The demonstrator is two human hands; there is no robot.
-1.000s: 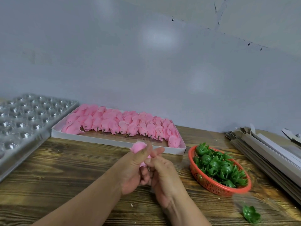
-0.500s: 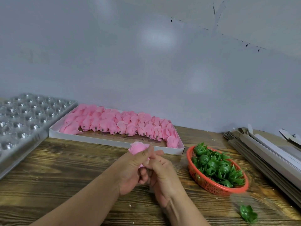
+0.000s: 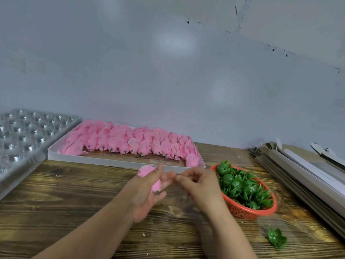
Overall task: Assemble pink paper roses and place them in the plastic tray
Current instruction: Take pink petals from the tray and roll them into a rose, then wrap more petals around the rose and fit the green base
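Note:
My left hand [image 3: 147, 199] grips a pink paper rose [image 3: 147, 171], thumb across the bloom, its short dark stem poking out below near my fingers. My right hand [image 3: 201, 186] hovers just right of it, apart from the rose, fingers curled and thumb against forefinger; I see nothing between them. The clear plastic tray [image 3: 28, 135] with rows of round cups lies at the far left. A white flat box [image 3: 112, 161] behind my hands holds several rows of pink rose heads [image 3: 130, 143].
A red mesh basket [image 3: 248, 212] full of green plastic calyxes [image 3: 240, 186] stands right of my right hand. One loose green calyx [image 3: 277, 238] lies on the wooden table near the front right. Flat cardboard sheets [image 3: 302, 176] are stacked along the right edge.
My hands were pressed together around the rose; now the right hand has drawn away to the right toward the basket, and the left hand alone holds the rose.

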